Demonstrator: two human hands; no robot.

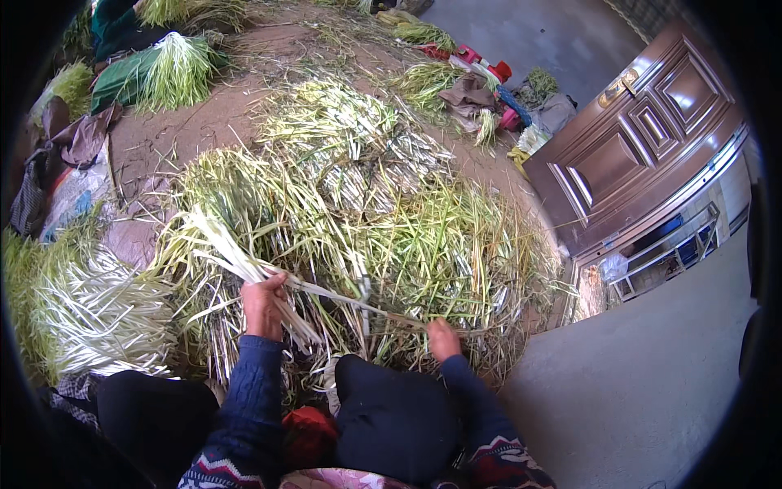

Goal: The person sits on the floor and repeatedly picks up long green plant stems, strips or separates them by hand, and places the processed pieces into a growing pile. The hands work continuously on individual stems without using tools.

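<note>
My left hand (264, 307) grips a small bunch of white-stemmed stalks (227, 246), probably garlic greens or chives. Their pale leaves point up and left, and the lower stems hang below my fist. From that bunch a thin stalk or peeled strip (345, 299) stretches to the right. Its browner far part is pinched in my right hand (443, 340), whose fingertips are partly hidden. Beneath and beyond both hands spreads a heap of untrimmed yellow-green stalks (421, 257). At the left lies a pile of clean white stalks (104, 312).
A panelled brown door (635, 140) stands at the right by a concrete floor (623, 397). Further off, a white-and-green bunch (177, 70) rests on green cloth near another person's sleeve (110, 27). Bags and cloths (470, 91) lie at the back right. My dark-clothed knees (397, 422) are close below.
</note>
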